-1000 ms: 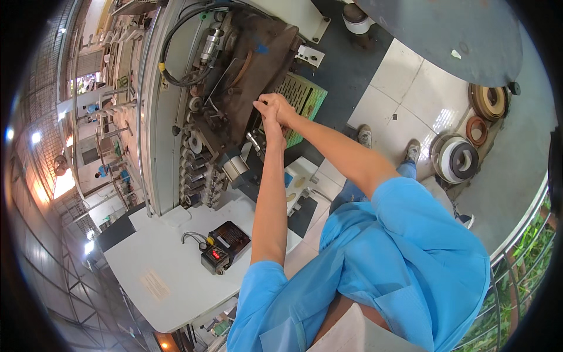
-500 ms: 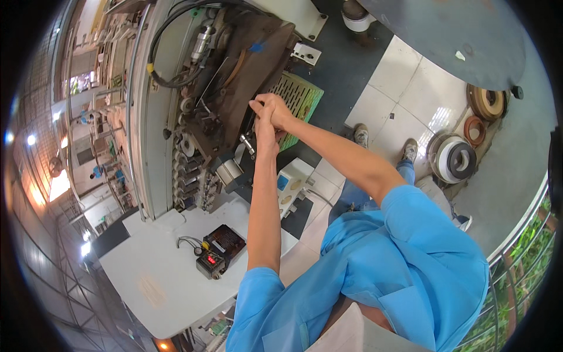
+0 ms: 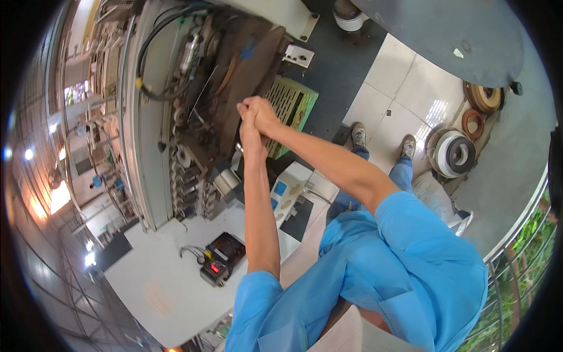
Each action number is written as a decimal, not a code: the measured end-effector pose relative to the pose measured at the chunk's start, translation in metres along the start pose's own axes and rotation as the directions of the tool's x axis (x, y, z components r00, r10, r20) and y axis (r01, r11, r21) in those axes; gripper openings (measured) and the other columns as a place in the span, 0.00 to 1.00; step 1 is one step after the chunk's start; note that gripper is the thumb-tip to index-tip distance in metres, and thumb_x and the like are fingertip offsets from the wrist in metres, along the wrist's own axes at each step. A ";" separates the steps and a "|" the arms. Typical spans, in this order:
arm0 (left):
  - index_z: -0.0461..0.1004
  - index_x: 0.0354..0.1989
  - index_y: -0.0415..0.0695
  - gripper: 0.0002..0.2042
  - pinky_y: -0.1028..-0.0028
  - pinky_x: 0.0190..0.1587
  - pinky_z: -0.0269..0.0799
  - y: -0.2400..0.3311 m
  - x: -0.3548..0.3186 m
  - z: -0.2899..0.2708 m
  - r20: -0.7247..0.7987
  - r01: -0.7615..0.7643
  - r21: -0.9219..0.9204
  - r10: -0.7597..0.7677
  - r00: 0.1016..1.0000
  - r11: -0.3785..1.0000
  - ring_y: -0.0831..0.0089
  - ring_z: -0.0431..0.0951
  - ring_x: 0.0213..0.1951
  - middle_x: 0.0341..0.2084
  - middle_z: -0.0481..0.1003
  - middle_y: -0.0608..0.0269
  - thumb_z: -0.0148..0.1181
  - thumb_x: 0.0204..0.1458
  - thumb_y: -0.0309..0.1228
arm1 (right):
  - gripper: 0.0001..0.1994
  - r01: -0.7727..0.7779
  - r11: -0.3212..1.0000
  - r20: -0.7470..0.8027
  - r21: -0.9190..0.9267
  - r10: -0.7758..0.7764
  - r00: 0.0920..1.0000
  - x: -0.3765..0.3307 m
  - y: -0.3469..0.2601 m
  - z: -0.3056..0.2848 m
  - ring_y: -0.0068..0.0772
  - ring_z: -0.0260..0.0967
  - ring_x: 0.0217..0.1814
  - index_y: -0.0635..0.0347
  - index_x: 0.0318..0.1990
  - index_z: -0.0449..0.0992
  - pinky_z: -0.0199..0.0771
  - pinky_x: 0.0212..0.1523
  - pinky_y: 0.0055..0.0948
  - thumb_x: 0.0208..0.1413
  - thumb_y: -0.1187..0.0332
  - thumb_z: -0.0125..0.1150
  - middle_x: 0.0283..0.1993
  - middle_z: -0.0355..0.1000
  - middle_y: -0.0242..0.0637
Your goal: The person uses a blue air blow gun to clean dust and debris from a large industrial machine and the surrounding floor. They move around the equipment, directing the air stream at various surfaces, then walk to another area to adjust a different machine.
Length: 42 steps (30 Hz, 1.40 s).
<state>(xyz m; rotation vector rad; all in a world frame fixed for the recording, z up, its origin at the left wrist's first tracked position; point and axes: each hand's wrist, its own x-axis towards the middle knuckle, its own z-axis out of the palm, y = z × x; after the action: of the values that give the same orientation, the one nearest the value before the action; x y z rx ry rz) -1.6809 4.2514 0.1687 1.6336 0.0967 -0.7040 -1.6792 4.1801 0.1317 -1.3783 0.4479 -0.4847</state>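
Note:
My left hand point(image 3: 253, 141) and my right hand point(image 3: 263, 115) are closed together in front of the machine's brown plate point(image 3: 258, 56). The right hand lies over the left one, its fingers wrapped round. Whatever is inside the two hands, if anything, is hidden. Just beyond my left wrist, a small shiny metal part point(image 3: 239, 148) shows at its edge. A green slotted box point(image 3: 302, 100) sits close to the right of my hands. Below the left hand, toward me, is a grey cylindrical part point(image 3: 226, 182) of the machine.
A white table point(image 3: 146, 287) at lower left bears a black device with a red display point(image 3: 214, 270). Near my left forearm stands a white control box with blue panels point(image 3: 290, 189). Ring-shaped parts point(image 3: 454, 154) lie on the floor at right, below a grey round-edged surface point(image 3: 451, 35).
Both hands, still closed together, have shifted slightly left over the machine. The shiny metal part by my left wrist is now mostly covered. The whole view has moved a little.

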 end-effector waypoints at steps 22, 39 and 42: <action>0.68 0.46 0.40 0.26 0.57 0.51 0.78 -0.016 0.016 -0.004 -0.229 0.100 -0.152 -0.134 0.964 0.983 0.58 0.77 0.41 0.40 0.78 0.42 0.54 0.62 0.55 | 0.17 0.112 0.874 0.269 -0.472 0.022 0.963 -0.116 -0.008 -0.252 0.56 0.69 0.56 0.61 0.51 0.73 0.69 0.55 0.49 0.58 0.62 0.57 0.49 0.72 0.51; 0.69 0.55 0.40 0.20 0.61 0.42 0.77 0.015 0.018 0.069 -0.742 0.030 -0.107 -0.100 0.663 0.994 0.61 0.76 0.42 0.39 0.75 0.53 0.57 0.62 0.42 | 0.12 -0.722 0.636 -0.690 -0.272 0.395 0.607 -0.404 -0.035 -0.726 0.48 0.80 0.41 0.64 0.42 0.79 0.77 0.45 0.42 0.56 0.65 0.59 0.35 0.80 0.50; 0.71 0.46 0.35 0.13 0.68 0.31 0.69 -0.005 -0.001 0.178 -0.720 -0.215 0.178 0.276 0.637 0.960 0.65 0.72 0.32 0.33 0.74 0.57 0.58 0.60 0.32 | 0.11 -0.606 0.761 -0.773 -0.234 0.232 0.590 -0.328 -0.082 -0.786 0.32 0.77 0.37 0.65 0.45 0.78 0.76 0.41 0.33 0.60 0.68 0.58 0.33 0.78 0.42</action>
<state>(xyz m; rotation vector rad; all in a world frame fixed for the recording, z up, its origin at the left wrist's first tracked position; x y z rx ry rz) -1.7521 4.0887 0.1614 1.8765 0.4317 0.2207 -2.3990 3.7189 0.1097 -1.4356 1.6260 -0.4962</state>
